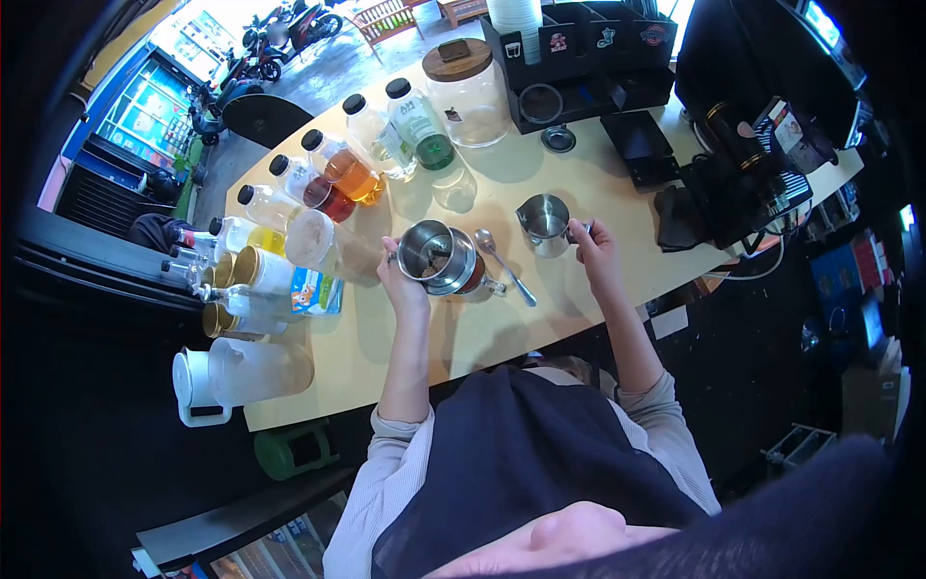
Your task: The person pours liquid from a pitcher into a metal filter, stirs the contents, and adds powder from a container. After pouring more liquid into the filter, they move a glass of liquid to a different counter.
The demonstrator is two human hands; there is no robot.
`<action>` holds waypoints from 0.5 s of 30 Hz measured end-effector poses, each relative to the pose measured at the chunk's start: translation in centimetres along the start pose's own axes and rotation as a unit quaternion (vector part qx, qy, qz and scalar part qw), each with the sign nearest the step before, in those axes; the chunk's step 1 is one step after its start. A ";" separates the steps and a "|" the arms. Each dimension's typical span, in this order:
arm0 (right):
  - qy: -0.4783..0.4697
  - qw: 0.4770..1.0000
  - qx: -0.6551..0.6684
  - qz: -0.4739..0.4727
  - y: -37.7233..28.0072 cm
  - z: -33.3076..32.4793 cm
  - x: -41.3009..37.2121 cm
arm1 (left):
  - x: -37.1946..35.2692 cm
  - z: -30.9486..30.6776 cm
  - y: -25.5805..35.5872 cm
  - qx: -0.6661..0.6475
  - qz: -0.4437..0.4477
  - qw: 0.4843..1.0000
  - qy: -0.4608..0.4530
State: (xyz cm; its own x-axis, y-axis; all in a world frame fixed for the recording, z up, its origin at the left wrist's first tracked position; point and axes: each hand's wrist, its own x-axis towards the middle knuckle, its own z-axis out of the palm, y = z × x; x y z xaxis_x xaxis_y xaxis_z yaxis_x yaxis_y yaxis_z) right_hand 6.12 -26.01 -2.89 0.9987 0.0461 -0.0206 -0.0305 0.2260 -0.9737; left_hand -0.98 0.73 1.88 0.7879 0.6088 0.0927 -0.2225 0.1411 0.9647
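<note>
My left hand (398, 280) is closed on the handle of a steel cup (430, 253), tilted so its inside shows, with dark bits at the bottom. Below it, overlapped in this view, stands a glass mug (475, 280) with reddish-brown liquid. My right hand (595, 253) grips the handle of a small steel pitcher (546, 220) with a pouring lip, at the middle of the table (386, 338). Between the two vessels lies a metal spoon (506, 267), its bowl pointing away from me.
Black-capped bottles of coloured liquid (345, 172) line the left side, near jars and a white pitcher (260, 372). A lidded glass jar (468, 101) and a black organizer (579, 68) stand at the back. Rightward are a black scale (640, 150) and a monitor (762, 68).
</note>
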 end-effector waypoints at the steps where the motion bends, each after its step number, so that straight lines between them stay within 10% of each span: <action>1: 0.000 1.000 0.000 -0.001 -0.4 0.0 0.1 | 0.0 0.0 -0.1 0.001 0.003 1.000 0.003; 15: -0.154 0.987 -0.014 -0.036 -9.5 3.5 1.0 | -1.2 0.6 -2.2 0.030 0.020 0.999 -0.027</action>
State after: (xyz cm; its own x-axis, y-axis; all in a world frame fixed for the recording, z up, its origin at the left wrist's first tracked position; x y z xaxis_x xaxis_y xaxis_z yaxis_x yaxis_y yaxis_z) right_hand 7.22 -24.71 7.16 0.9387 0.3253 0.1144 0.0456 0.2118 -0.9763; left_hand -1.08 -0.77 -0.24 0.8095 0.5694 0.1435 -0.2210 0.0691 0.9728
